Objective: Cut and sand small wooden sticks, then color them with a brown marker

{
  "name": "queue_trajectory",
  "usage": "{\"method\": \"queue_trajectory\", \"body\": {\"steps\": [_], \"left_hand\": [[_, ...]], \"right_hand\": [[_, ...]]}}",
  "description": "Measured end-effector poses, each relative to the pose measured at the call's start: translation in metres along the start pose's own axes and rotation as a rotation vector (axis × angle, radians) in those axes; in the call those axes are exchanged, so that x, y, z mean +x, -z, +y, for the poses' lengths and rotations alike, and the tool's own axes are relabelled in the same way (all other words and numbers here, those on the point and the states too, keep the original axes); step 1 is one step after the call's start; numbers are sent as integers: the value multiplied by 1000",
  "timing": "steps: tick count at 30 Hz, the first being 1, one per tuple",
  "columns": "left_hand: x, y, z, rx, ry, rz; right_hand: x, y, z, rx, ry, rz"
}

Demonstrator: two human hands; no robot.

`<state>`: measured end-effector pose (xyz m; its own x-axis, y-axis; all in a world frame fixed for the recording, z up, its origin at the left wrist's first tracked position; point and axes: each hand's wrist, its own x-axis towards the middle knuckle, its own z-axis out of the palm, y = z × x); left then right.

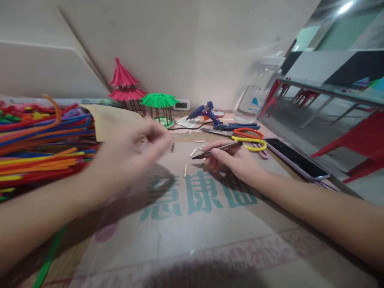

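Note:
My right hand is closed around a dark brown marker pen, its tip pointing left over the sheet. My left hand, blurred by motion, is raised above the sheet with thumb and fingers curled together; whatever is between them cannot be made out. Several short pale sticks lie between the hands, among them a yellowish stick nearest me. A short dark brown stick shows just beyond my left fingertips. Beneath everything is a translucent plastic sheet with green printed characters.
Colourful pipe cleaners are heaped at the left. Behind stand a pink tiered pavilion, a green-roofed one and a blue glue gun. Scissors, a phone and a large clear bottle are at the right.

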<state>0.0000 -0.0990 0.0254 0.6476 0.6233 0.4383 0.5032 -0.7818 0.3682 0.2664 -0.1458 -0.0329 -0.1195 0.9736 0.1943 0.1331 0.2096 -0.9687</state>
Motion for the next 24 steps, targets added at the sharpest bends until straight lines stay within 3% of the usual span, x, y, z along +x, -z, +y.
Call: {"method": "queue_trajectory", "body": {"steps": [5,10,18,24], "left_hand": [[-9,-42,-18,34,-126,-188],[-8,-53,-17,45,-81,-302],[-4,-59,-19,-21,-11,-254],[-5,-61,-23,-69,21,-220]], "right_hand": [[0,-1,0,8,-27,-75],[-1,-4,0,45,-45,-69],[-3,-11,-4,-10,-87,-78],[-4,-11,-2,-25,-21,-78]]}}
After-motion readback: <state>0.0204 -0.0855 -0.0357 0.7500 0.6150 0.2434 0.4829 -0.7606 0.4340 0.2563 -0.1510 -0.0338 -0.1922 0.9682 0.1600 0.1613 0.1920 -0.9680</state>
